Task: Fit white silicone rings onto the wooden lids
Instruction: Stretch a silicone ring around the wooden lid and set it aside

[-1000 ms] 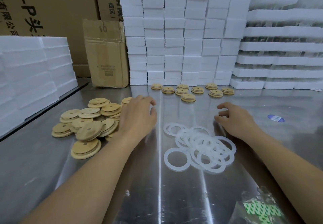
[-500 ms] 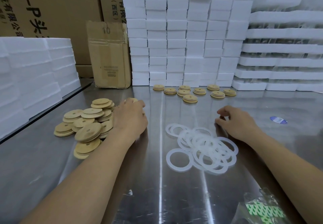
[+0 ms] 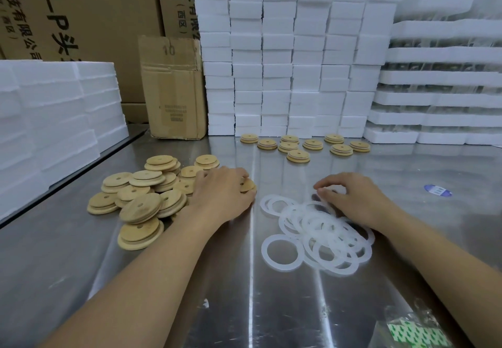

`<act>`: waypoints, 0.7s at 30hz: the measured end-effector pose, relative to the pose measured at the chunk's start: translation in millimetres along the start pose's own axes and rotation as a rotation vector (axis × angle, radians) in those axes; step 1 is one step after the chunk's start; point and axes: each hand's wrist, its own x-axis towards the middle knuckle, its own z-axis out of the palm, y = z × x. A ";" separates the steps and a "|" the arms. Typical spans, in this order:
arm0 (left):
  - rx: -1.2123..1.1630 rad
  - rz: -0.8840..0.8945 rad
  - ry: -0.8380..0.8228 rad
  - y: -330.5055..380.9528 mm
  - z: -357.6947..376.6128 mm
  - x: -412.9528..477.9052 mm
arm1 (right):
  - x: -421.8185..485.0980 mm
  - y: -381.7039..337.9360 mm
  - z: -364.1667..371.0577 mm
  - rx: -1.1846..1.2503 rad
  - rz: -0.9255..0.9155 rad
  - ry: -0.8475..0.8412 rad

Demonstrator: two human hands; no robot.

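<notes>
A heap of plain wooden lids lies on the steel table at the left. My left hand sits at the heap's right edge, fingers curled round one wooden lid. A loose pile of white silicone rings lies in the middle, with one ring apart at its near left. My right hand is over the pile's far right edge, thumb and fingertips pinching a ring there. Several lids with pale bands round their edges stand at the back.
White foam blocks are stacked along the back, with more foam at the left. A cardboard box stands at the back left. A blue sticker lies at the right and a plastic bag at the near right corner.
My left hand reached into the lid heap and now comes back right with a lid in its fingers. My right hand shifted slightly onto the ring pile's far edge and closed its fingertips.
</notes>
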 end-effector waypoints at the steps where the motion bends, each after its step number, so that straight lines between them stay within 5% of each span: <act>1: 0.000 0.006 -0.003 0.0 0.0 -0.7 | -1.9 -5.4 1.3 0.016 -0.042 -0.026; 11: -0.160 0.043 0.128 9.9 -2.6 -4.1 | -10.4 -25.3 9.7 0.096 -0.251 -0.210; 21: -0.846 -0.181 0.115 19.4 -1.3 -2.4 | -11.3 -31.1 13.6 0.164 -0.260 -0.047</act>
